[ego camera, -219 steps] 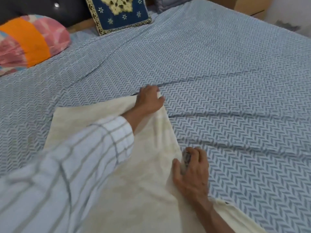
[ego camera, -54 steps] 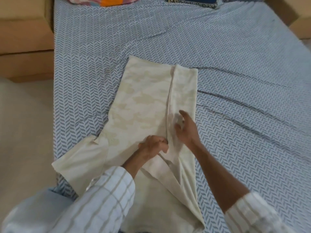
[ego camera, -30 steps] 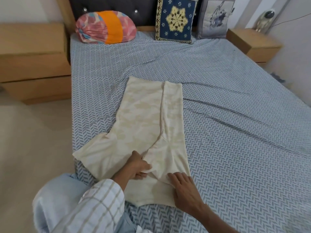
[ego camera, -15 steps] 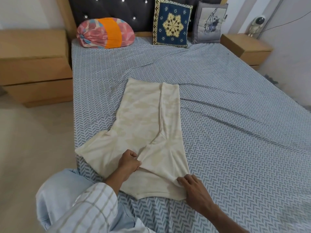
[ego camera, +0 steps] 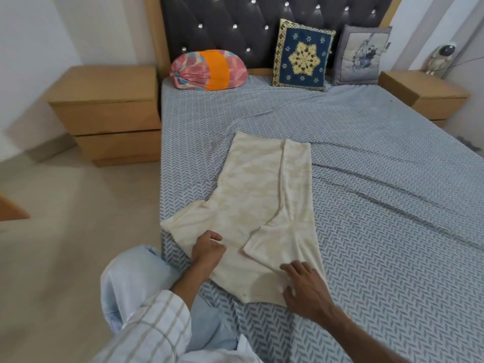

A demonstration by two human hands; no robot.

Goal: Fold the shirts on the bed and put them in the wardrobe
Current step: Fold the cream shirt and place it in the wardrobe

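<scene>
A cream shirt (ego camera: 251, 195) with a faint camouflage print lies flat on the blue herringbone bed sheet (ego camera: 379, 205), collar end toward me. Its right side is folded inward over the body, and the right sleeve (ego camera: 272, 242) lies folded across it. The left sleeve (ego camera: 180, 224) still spreads out toward the bed's left edge. My left hand (ego camera: 208, 248) rests on the shirt by that left sleeve, fingers curled and pinching the fabric. My right hand (ego camera: 303, 286) lies flat with spread fingers on the shirt's near right corner.
A rolled pink and orange bundle (ego camera: 208, 69), a blue patterned cushion (ego camera: 302, 55) and a grey cushion (ego camera: 362, 55) lean at the dark headboard. Wooden bedside tables stand at left (ego camera: 107, 113) and right (ego camera: 424, 94). Bare floor (ego camera: 65, 231) lies left of the bed.
My left hand let go of the folded right sleeve and moved left toward the left sleeve. My right hand slid onto the near right corner. The camera tilted up.
</scene>
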